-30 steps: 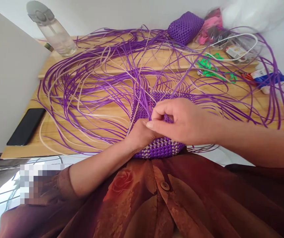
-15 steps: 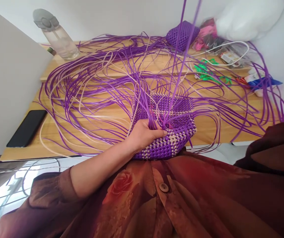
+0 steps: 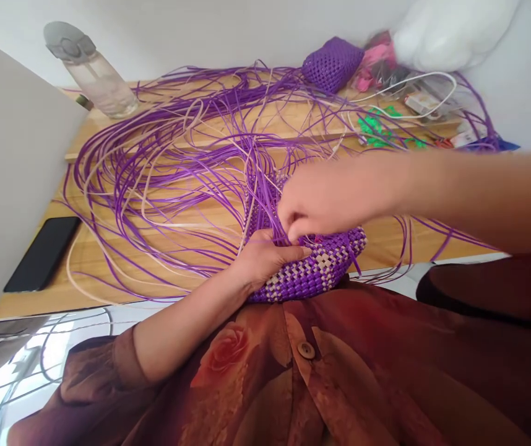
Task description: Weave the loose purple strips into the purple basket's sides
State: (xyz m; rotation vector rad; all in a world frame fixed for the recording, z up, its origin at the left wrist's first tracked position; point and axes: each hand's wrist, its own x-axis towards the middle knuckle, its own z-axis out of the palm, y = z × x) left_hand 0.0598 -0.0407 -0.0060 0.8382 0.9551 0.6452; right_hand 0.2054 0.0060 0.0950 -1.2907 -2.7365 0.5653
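Observation:
A half-woven basket [image 3: 309, 280] of purple and cream plastic strips rests at the table's front edge, against my clothes. My left hand [image 3: 262, 261] grips its upper edge, thumb on the near side and fingers tucked behind. Just above that thumb, my right hand [image 3: 314, 201] is closed in a pinch at the base of the purple strips [image 3: 260, 186]; its fingertips are partly hidden. The right forearm covers much of the basket's far side. Long loose strips fan out from the weave, mostly to the left and back.
A black phone [image 3: 43, 254] lies at the table's left edge. Behind it stands a water bottle [image 3: 101, 83]. On the raised back shelf [image 3: 154, 133] are a finished purple woven piece [image 3: 333, 65], green bits [image 3: 377, 127], a white cable and plastic bags. Strips also trail to the right.
My right hand has come in from the right and down to the weave beside my left thumb. The two strips that stretched upward no longer show. My left hand keeps its hold.

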